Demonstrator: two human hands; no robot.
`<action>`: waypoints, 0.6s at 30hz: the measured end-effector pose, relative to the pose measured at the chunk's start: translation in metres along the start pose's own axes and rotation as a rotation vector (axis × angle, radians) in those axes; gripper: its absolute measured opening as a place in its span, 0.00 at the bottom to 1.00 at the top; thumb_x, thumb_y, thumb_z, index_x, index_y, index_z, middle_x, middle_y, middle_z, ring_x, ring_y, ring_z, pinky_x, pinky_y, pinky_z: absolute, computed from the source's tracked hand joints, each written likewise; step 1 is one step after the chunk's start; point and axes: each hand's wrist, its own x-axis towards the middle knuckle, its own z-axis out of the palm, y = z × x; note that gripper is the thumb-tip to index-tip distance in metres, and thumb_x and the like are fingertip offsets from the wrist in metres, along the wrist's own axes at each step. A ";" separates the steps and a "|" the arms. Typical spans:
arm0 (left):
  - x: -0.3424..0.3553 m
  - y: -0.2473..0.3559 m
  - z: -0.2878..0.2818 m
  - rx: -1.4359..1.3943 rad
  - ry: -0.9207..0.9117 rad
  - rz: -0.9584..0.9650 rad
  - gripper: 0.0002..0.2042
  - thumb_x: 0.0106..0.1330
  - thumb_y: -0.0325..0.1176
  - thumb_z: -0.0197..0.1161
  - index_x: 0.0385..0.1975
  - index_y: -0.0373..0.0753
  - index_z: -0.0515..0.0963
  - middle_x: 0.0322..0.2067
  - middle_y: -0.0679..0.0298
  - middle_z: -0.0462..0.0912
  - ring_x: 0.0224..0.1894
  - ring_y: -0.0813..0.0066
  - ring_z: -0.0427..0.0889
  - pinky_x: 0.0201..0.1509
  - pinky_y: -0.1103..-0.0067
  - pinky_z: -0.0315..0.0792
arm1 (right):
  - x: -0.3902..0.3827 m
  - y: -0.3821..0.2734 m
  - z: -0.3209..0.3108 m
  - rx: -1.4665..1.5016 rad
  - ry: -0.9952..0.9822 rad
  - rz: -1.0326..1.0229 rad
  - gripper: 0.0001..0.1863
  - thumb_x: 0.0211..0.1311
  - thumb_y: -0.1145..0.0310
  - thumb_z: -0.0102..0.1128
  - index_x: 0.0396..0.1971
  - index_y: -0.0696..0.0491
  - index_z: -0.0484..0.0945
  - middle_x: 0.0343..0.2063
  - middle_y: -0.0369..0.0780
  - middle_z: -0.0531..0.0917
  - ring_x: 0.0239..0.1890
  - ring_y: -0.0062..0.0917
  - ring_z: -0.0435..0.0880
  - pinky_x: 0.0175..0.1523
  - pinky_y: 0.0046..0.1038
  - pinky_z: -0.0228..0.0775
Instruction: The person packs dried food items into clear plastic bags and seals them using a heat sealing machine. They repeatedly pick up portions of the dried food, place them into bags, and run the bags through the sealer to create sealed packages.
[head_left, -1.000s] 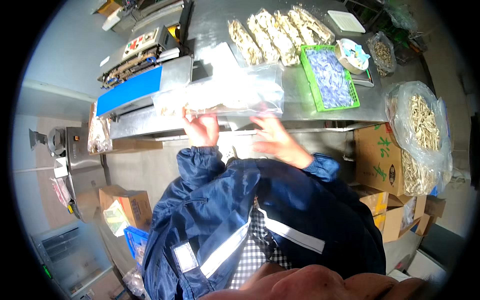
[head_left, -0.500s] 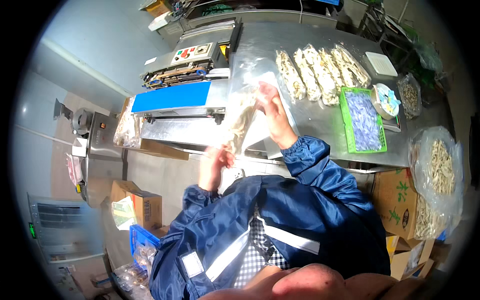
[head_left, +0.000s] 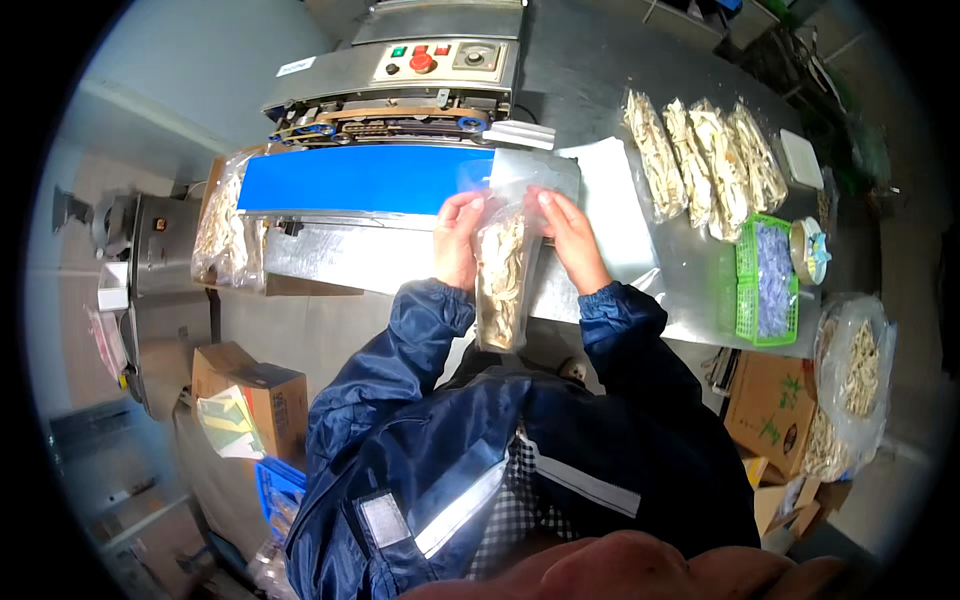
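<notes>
A clear plastic bag of pale dried strips [head_left: 502, 275] hangs upright in front of the table edge. My left hand [head_left: 459, 235] pinches the left side of its upper, unfilled part. On the opposite side, my right hand [head_left: 572, 235] grips the bag's top between thumb and fingers. The bag's open end lies by the right end of a blue conveyor belt [head_left: 350, 182]. Behind that belt stands a band sealing machine [head_left: 400, 95] with a red knob and dials on its panel.
Several filled bags [head_left: 690, 165] lie at the back right. Beside them are a green basket [head_left: 746, 295] of small bluish packets and a round tub [head_left: 808, 250]. A white sheet [head_left: 610, 200] lies on the metal table. Packed bags fill a carton [head_left: 225, 225] left of the belt.
My hands have moved left toward the sealing machine with the bag. The bag has turned from slanted to upright, and both hands now hold its top. The view has shifted closer to the machine.
</notes>
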 end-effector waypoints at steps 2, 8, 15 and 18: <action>0.019 -0.002 -0.004 0.008 -0.012 -0.025 0.07 0.73 0.32 0.62 0.46 0.41 0.76 0.48 0.61 0.83 0.53 0.67 0.81 0.58 0.73 0.75 | 0.010 0.007 0.008 -0.047 0.171 -0.046 0.21 0.77 0.54 0.53 0.52 0.56 0.83 0.46 0.31 0.84 0.51 0.17 0.79 0.51 0.22 0.69; 0.062 0.005 0.006 0.185 0.106 -0.135 0.09 0.76 0.37 0.58 0.42 0.37 0.77 0.42 0.61 0.86 0.43 0.73 0.85 0.47 0.78 0.78 | 0.044 0.019 0.004 0.220 0.399 0.098 0.17 0.72 0.59 0.56 0.44 0.57 0.85 0.34 0.30 0.82 0.30 0.11 0.70 0.33 0.18 0.61; 0.128 -0.013 0.025 0.129 0.117 -0.301 0.12 0.78 0.33 0.47 0.45 0.29 0.72 0.38 0.56 0.83 0.43 0.62 0.87 0.46 0.72 0.82 | 0.087 0.029 -0.022 0.503 0.582 0.066 0.10 0.64 0.67 0.62 0.30 0.60 0.82 0.29 0.37 0.83 0.18 0.14 0.66 0.21 0.20 0.53; 0.159 -0.033 -0.003 0.235 0.067 -0.301 0.11 0.78 0.32 0.47 0.44 0.30 0.73 0.37 0.55 0.84 0.39 0.64 0.88 0.38 0.76 0.82 | 0.101 0.029 -0.020 0.314 0.666 0.195 0.11 0.63 0.67 0.63 0.27 0.61 0.81 0.24 0.36 0.82 0.18 0.14 0.67 0.21 0.19 0.53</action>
